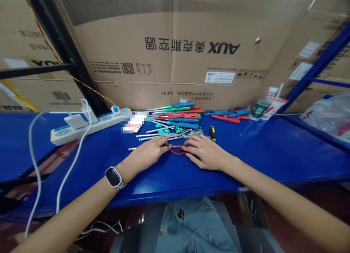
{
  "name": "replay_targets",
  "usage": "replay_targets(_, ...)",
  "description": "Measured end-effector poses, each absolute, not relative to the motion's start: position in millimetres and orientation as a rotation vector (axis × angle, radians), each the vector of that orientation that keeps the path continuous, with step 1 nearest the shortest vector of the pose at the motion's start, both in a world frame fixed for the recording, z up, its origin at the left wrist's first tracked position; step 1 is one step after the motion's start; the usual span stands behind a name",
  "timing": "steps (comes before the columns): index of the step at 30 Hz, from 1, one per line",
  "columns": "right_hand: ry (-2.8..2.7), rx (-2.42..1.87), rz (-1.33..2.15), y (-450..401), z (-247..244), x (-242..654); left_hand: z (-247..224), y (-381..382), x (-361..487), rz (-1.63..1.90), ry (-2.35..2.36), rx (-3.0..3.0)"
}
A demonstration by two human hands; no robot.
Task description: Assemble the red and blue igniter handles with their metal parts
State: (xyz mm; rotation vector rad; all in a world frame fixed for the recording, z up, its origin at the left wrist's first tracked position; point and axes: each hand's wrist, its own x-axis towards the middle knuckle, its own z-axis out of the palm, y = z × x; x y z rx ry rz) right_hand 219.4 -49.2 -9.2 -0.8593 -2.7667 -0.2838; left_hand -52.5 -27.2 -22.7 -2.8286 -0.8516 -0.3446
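Observation:
Over the blue tabletop, both my hands grip a red long-neck lighter casing [178, 151] with an open loop in its middle. My left hand [149, 153] pinches its left end, fingers closed. A metal tube [132, 149] pokes out to the left of that hand; whether it joins the casing is hidden. My right hand [204, 152] has its fingers bent over the right end. Just beyond lie several loose metal tubes [153, 135], small teal parts [162, 131] and clear parts [194, 132]. A yellow-and-black screwdriver [212, 133] lies beyond my right hand.
Several long-neck lighters [186, 115] are piled behind. Blue and red casing pieces [229, 115] lie right of them, near a bottle [259, 109] and a cup [275, 109]. A power strip [90, 125] with white cables stands left. Large cardboard boxes [191, 23] wall the back.

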Motion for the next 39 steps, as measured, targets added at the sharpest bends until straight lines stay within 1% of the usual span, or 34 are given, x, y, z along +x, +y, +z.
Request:
replay_targets(7, -2.715, -0.861, -0.149, -44.9, -12.6, 218.2, -16.7, -27.1, -55.1, -0.258, -0.815, -2.79)
replay_targets(12, -2.687, -0.834, -0.036, -43.7, -13.3, 219.2, -13.0, -27.8, -50.5, -0.291, -0.794, -2.727)
replay_targets(19, -2.633, -0.813, 0.029, -42.1, -16.7, 222.8, -18.1, -28.1, -46.8, -0.202, -0.755, -2.745)
replay_targets(22, -2.602, -0.778, -0.008, -41.6, -21.0, 226.8, -19.5, -28.7, -46.9, -0.215, -0.757, -2.739)
replay_targets(30, -2.694, -0.773, -0.318, -44.1, -23.4, 228.2, -20.5, -32.4, -45.0, -0.207, -0.766, -2.727)
replay_targets(39, -2.764, -0.75, -0.414, -44.6, -16.4, 226.2, -21.4, -33.6, -45.3, -0.17, -0.793, -2.733)
